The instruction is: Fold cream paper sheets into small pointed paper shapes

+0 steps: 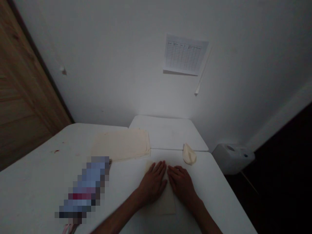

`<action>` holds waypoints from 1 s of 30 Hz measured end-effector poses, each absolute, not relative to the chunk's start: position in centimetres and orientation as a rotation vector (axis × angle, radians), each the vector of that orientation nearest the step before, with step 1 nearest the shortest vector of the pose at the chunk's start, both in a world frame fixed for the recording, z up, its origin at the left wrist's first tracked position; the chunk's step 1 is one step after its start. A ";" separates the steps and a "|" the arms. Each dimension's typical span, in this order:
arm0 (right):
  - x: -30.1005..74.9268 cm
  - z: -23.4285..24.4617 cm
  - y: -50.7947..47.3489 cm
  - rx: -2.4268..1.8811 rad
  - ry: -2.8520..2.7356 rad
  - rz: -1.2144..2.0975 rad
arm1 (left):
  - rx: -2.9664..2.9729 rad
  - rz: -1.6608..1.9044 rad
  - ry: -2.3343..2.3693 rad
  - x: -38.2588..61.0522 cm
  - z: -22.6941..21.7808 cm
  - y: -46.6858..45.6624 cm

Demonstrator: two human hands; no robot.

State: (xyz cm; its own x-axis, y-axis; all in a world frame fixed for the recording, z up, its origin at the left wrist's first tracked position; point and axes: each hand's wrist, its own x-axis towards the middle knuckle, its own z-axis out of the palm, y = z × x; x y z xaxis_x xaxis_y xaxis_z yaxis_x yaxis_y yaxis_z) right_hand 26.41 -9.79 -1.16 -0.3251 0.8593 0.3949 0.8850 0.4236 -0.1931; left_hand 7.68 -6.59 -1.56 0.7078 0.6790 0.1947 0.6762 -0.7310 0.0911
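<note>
A cream piece of cloth (pixel 163 204) lies flat on the white table in front of me, its near edge straight. My left hand (pixel 154 182) rests palm down on its left part, fingers stretched forward. Along the right edge of the same cloth lies my right hand (pixel 179 181), also flat, with its fingers angled toward the left hand. The fingertips of both hands come close together near the cloth's far end. Part of the cloth is hidden under the hands. Beyond the right hand sits a small folded cream cloth (pixel 189 154).
A larger cream cloth (pixel 122 143) is spread at the back left of the table (pixel 29 182). A pixelated bluish object (pixel 85 185) lies left of my arm. On the wall hangs a printed sheet (pixel 185 55). A white container (pixel 231 159) stands beyond the right edge.
</note>
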 end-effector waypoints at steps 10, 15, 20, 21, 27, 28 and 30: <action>26.3 -0.7 -10.0 -1.527 -2.242 -0.107 | 2.882 0.383 1.400 3.1 -1.5 -7.1; 26.1 -0.8 -9.9 -1.530 -2.239 -0.128 | 2.827 0.369 1.560 2.6 -1.9 -7.2; 26.2 -1.0 -9.9 -1.505 -2.231 -0.126 | 2.897 0.475 1.409 3.7 -1.4 -7.4; 26.2 -1.0 -9.9 -1.496 -2.235 -0.119 | 2.937 0.479 1.282 4.0 -1.2 -7.4; 26.8 -1.1 -9.8 -1.488 -2.260 -0.088 | 2.920 0.360 0.975 5.8 -1.0 -6.7; 27.0 -1.1 -9.8 -1.486 -2.270 -0.078 | 2.904 0.345 1.012 6.0 -1.2 -6.6; 27.5 -1.0 -10.0 -1.484 -2.284 -0.042 | 2.877 0.335 1.087 6.1 -1.5 -6.6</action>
